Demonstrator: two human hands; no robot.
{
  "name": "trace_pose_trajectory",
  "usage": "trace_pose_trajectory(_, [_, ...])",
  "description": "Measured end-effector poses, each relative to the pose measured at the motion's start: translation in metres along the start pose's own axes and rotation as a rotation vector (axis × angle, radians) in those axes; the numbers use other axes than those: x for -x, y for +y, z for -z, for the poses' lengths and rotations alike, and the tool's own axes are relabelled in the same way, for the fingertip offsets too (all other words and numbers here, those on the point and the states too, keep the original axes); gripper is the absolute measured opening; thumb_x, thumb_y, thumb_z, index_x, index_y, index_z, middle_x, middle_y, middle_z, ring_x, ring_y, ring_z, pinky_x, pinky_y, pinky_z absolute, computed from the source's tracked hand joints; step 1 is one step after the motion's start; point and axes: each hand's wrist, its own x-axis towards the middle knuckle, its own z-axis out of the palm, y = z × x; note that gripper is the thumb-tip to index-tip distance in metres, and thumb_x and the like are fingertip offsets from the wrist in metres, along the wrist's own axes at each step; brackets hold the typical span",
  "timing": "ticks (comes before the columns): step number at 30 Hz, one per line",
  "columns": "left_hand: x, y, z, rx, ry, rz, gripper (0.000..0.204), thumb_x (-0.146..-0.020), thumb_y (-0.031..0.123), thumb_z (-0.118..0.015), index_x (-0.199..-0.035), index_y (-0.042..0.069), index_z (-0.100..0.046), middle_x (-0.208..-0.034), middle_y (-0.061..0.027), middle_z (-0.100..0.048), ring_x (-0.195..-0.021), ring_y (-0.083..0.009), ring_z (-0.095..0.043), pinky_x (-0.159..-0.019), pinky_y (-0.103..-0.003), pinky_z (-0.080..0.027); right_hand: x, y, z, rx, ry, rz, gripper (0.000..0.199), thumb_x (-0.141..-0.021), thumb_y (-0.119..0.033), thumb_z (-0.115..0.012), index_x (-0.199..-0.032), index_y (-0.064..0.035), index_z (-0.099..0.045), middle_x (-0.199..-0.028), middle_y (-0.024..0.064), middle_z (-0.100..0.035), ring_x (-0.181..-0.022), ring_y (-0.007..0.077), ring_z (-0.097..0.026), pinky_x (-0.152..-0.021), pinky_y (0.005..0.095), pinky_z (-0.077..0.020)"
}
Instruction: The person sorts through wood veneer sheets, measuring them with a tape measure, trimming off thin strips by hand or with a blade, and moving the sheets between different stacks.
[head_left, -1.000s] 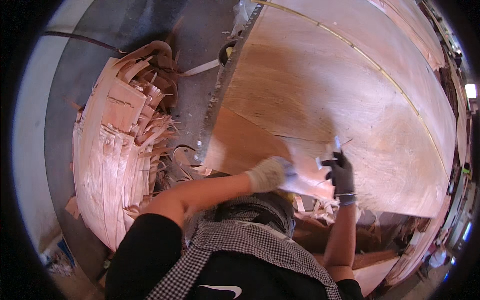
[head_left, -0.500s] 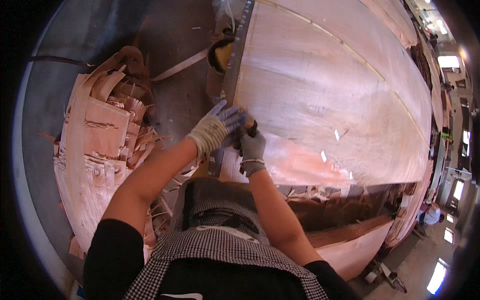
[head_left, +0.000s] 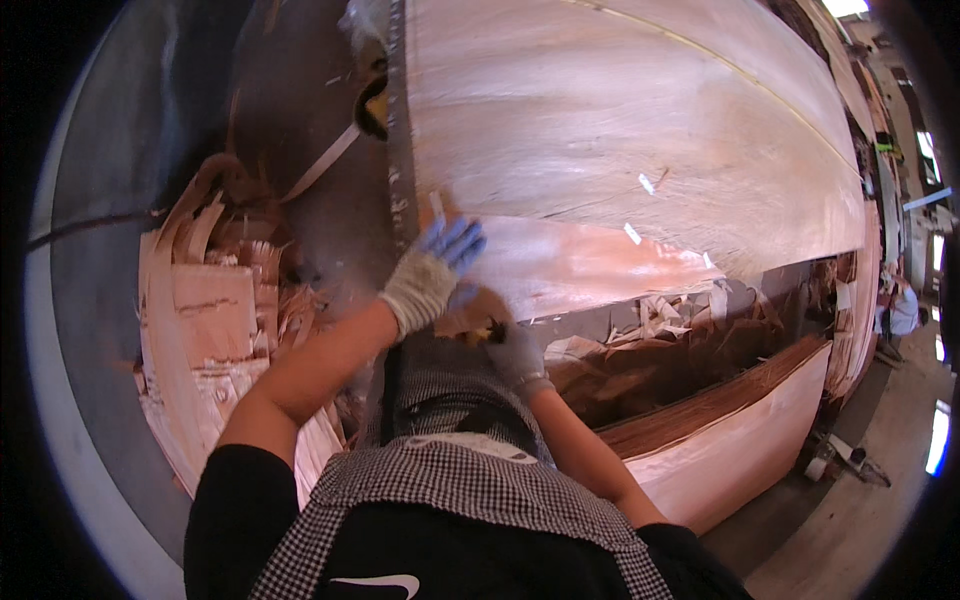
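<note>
A large sheet of thin wood veneer (head_left: 620, 130) lies across the work table. My left hand (head_left: 432, 272), in a grey glove with blue fingertips, rests flat on the sheet's reddish near strip (head_left: 590, 265), close to the left edge. Just below it, at the sheet's near edge, my right hand (head_left: 512, 352) in a grey glove is closed around a small dark and yellow tool (head_left: 487, 335), which is mostly hidden. A metal straight edge (head_left: 400, 150) runs along the sheet's left side.
A pile of veneer scraps and strips (head_left: 215, 330) lies on the floor at the left. More offcuts (head_left: 660, 345) sit under the table's near edge, above a stack of veneer sheets (head_left: 740, 430). Another person (head_left: 900, 305) stands at the far right.
Both hands have moved from the middle of the sheet to its near left corner. The right hand has dropped below the left one, at the sheet's edge.
</note>
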Motion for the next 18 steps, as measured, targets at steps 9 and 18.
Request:
trace_pose_trajectory(9, [0.020, 0.029, -0.011, -0.052, -0.208, -0.139, 0.075, -0.071, 0.040, -0.063, -0.131, 0.005, -0.037, -0.139, -0.0181, -0.029, -0.131, -0.0357, -0.022, -0.110, -0.047, -0.012, 0.032, 0.096, 0.022, -0.241, 0.123, 0.083, 0.025, -0.077, -0.021, -0.064, -0.084, 0.0029, -0.061, -0.072, 0.0166, -0.063, -0.065, 0.0275, -0.064, -0.061, 0.0352, -0.0486])
trace_pose_trajectory(18, [0.023, 0.024, -0.018, -0.237, -0.164, -0.454, 0.052, -0.072, 0.034, -0.060, -0.118, 0.009, -0.053, -0.129, -0.0109, -0.044, -0.122, -0.0314, -0.036, -0.104, -0.049, -0.024, 0.060, 0.134, 0.022, -0.082, 0.350, 0.000, 0.028, -0.082, -0.033, -0.058, -0.083, -0.0053, -0.064, -0.066, 0.0138, -0.063, -0.060, 0.0244, -0.064, -0.058, 0.0378, -0.0498])
